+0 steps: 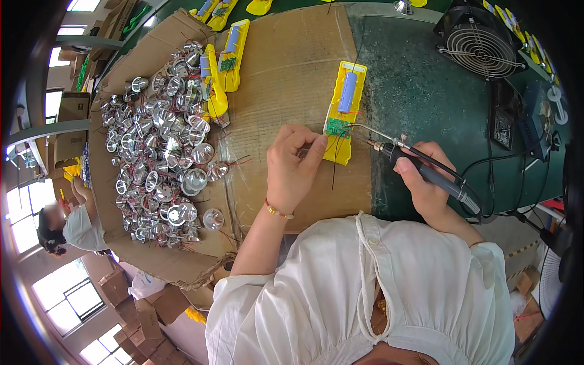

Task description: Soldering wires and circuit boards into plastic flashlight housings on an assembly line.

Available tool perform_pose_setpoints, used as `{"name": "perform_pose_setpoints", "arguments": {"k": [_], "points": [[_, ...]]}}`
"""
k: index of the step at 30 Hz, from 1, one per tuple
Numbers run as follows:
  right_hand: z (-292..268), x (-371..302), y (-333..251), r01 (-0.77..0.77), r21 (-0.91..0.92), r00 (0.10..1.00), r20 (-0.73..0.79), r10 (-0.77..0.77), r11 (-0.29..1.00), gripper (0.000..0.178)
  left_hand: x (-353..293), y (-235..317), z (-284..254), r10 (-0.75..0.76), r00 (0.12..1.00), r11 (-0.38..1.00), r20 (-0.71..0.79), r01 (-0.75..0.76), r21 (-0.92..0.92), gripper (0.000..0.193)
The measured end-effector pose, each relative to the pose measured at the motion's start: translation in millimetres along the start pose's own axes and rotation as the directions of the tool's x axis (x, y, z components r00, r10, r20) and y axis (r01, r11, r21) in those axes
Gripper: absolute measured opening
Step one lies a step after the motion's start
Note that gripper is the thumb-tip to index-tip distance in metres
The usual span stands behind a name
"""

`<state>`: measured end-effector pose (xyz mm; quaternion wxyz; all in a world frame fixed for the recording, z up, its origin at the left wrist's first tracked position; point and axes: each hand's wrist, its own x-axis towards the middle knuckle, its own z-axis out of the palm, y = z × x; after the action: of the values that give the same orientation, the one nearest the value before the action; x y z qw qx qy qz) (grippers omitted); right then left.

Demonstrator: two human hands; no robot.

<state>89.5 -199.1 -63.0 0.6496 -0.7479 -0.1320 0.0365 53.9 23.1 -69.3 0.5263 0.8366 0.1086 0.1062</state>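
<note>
My right hand [426, 193] grips a soldering iron [439, 179] with a dark grey handle and a thin curved metal tube along its tip. The tip reaches the green circuit board [336, 127] in a yellow plastic housing [341, 153]. A blue cylindrical battery [348, 92] lies in the housing beyond the board. My left hand [291, 163] is closed in a pinch at the board's left edge; what its fingertips hold is hidden. Thin dark wires run out from the housing, which rests on a flattened cardboard sheet [286, 67].
At left, a cardboard box [201, 263] holds many silvery reflectors [161, 158] with red wires. Two more yellow housings [233, 76] sit at its far right edge. A black fan [477, 52] with a round grille and a blue box [535, 112] stand at right. Another person [79, 225] is at far left.
</note>
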Motion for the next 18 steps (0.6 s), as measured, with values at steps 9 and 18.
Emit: {"name": "perform_pose_setpoints", "arguments": {"k": [9,18], "points": [[6,4,3,0.020,-0.016,0.999,0.032,-0.019,1.000,0.015,0,9,10,-0.009,0.996,0.998,-0.088,0.015,0.062,0.008],[12,6,8,0.014,0.052,0.999,0.032,-0.016,0.999,0.016,0,6,11,-0.033,0.993,0.997,-0.110,0.040,0.059,0.007]]}}
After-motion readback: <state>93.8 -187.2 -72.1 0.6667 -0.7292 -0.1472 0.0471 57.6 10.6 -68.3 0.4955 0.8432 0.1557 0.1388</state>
